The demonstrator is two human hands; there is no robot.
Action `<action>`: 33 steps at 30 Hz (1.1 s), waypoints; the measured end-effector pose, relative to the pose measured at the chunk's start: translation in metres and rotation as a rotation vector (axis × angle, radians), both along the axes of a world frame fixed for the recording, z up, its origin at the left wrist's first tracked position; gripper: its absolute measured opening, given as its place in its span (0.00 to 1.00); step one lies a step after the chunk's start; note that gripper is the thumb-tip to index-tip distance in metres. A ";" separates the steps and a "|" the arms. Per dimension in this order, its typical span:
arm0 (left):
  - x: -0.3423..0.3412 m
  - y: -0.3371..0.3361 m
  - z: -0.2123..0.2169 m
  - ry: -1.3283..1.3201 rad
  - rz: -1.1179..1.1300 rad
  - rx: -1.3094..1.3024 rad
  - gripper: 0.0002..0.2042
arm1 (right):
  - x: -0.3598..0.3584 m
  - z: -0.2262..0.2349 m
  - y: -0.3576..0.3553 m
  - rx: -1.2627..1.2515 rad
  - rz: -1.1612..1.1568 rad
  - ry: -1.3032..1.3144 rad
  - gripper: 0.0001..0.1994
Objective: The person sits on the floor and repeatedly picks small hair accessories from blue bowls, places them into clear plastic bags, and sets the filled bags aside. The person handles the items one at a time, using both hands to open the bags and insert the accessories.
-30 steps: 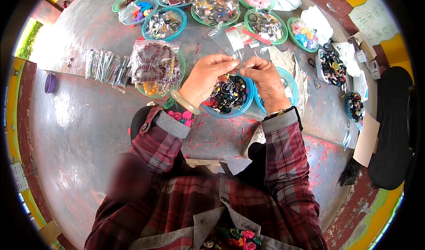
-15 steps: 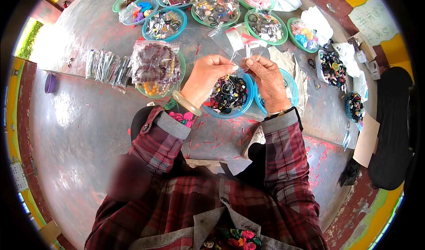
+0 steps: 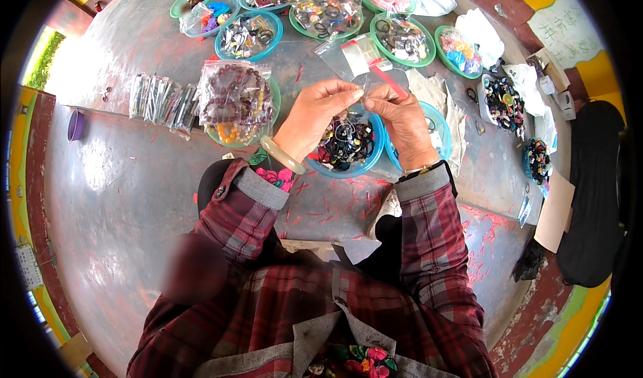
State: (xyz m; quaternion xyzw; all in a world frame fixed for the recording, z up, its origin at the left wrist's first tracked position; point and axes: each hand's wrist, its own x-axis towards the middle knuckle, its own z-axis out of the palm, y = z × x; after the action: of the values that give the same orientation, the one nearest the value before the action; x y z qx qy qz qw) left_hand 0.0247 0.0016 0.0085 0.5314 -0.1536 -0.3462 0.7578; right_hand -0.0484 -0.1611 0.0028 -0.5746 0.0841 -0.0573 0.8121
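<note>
Both hands meet over a blue basket (image 3: 380, 152) of dark hair ties with small charms (image 3: 346, 140). My right hand (image 3: 404, 120) is closed in a pinch on a small clear zip bag (image 3: 396, 81) with a red strip, which sticks up past the fingers. Opposite it, my left hand (image 3: 321, 112) has thumb and forefinger pressed together at the bag's near edge. Part of the bag is hidden by the fingers. Just beyond lie more clear plastic bags (image 3: 343, 58) on the grey surface. A second blue basket (image 3: 442, 125) sits partly behind my right wrist.
Bagged bead bracelets (image 3: 234, 97) fill a green basket at left, beside a row of slim clear packets (image 3: 161, 103). Several baskets of bagged trinkets (image 3: 328, 13) stand at the back. Scissors (image 3: 478, 127) lie at right near a white tray (image 3: 487, 103). Red scraps litter the surface.
The small bag's red strip has tilted and now shows above my right fingers. Both hands have shifted only slightly, and the fingertips stay close together.
</note>
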 end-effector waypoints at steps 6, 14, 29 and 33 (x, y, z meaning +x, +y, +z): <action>0.000 0.000 -0.005 0.002 -0.014 -0.078 0.07 | 0.001 0.000 0.003 0.060 -0.002 -0.009 0.05; -0.001 0.001 -0.004 -0.016 0.024 -0.058 0.05 | 0.002 -0.002 0.006 0.072 0.019 -0.011 0.05; -0.002 0.003 0.010 -0.354 0.249 0.295 0.04 | 0.002 0.006 0.003 0.066 -0.056 -0.038 0.13; 0.003 0.005 0.008 -1.211 0.589 0.344 0.05 | -0.001 0.011 0.003 0.008 -0.075 0.028 0.20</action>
State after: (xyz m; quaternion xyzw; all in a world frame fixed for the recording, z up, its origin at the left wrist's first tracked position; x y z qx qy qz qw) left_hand 0.0280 0.0065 0.0160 0.7632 -0.3417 0.2117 0.5060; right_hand -0.0490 -0.1579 0.0134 -0.5684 0.1175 -0.0794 0.8104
